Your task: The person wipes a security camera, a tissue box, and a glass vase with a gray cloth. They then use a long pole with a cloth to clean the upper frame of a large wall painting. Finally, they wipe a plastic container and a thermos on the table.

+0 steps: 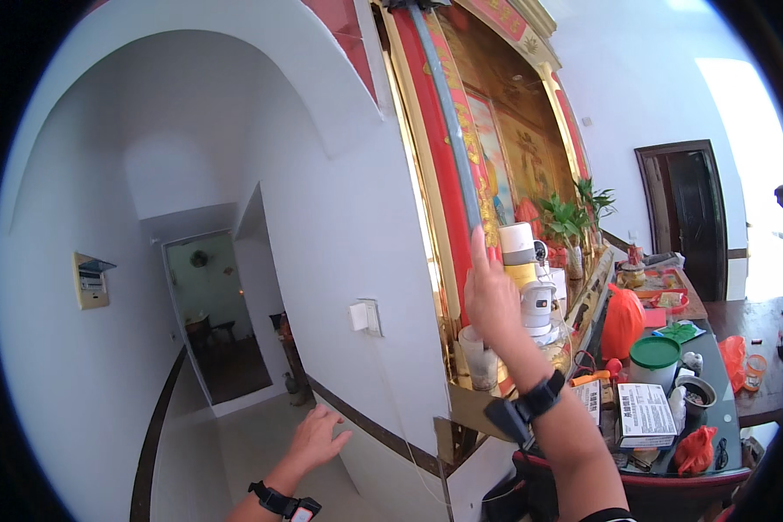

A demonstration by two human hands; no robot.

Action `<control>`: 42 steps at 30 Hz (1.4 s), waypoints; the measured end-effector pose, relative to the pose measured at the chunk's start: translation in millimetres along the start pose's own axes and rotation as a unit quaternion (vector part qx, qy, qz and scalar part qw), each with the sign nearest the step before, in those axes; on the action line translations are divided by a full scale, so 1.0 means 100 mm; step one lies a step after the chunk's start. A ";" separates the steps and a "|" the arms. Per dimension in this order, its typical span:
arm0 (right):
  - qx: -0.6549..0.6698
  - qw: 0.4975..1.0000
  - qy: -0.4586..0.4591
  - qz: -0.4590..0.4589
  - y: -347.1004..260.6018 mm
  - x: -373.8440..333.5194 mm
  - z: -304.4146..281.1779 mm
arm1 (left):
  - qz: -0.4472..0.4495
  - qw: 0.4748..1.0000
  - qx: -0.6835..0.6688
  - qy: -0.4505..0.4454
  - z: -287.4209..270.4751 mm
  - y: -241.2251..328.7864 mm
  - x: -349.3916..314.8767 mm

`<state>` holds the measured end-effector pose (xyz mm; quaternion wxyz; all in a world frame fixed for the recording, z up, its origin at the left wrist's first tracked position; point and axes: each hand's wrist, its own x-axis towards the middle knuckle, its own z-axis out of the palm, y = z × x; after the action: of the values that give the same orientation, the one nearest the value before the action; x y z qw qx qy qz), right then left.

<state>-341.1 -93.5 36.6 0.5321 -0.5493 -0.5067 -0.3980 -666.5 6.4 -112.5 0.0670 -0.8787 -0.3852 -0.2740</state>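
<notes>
A long blue-grey pole (455, 130) slants up along the front of a red and gold altar cabinet (435, 174), with a dark piece (413, 4) at its top. My right hand (493, 300) is raised at the pole's lower end and appears closed round it, index finger stretched up along it; the palm side is hidden. Right beside this hand stand white cameras (539, 300) and a cloudy plastic cup (478, 357). Low at the left, my left hand (317, 433) hangs in front of the white wall, holding nothing, its fingers slightly apart.
A cluttered table (729, 418) at the right bears a green-lidded tub (655, 355), white boxes (645, 413) and red bags (626, 322). Potted plants (565, 217) stand on the altar. A white plug (359, 317) sits in the wall socket, its cable hanging down. An arched passage opens left.
</notes>
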 end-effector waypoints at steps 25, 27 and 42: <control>0.169 0.985 -0.008 0.018 -0.29 -0.09 -0.37 | 0.116 0.988 -0.103 0.014 0.11 0.45 0.11; 0.155 0.987 -0.020 0.037 -0.25 -0.53 -0.38 | 0.117 0.985 -0.127 0.020 0.17 0.47 0.14; 0.072 0.997 -0.004 0.022 0.08 -1.84 -1.06 | 0.183 0.936 -0.266 0.141 -0.08 1.67 0.33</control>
<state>-353.7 -222.1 -131.8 0.5772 -0.5218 -0.5238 -0.3467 -533.1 -91.0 -72.4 -0.0665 -0.8720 -0.1175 -0.4706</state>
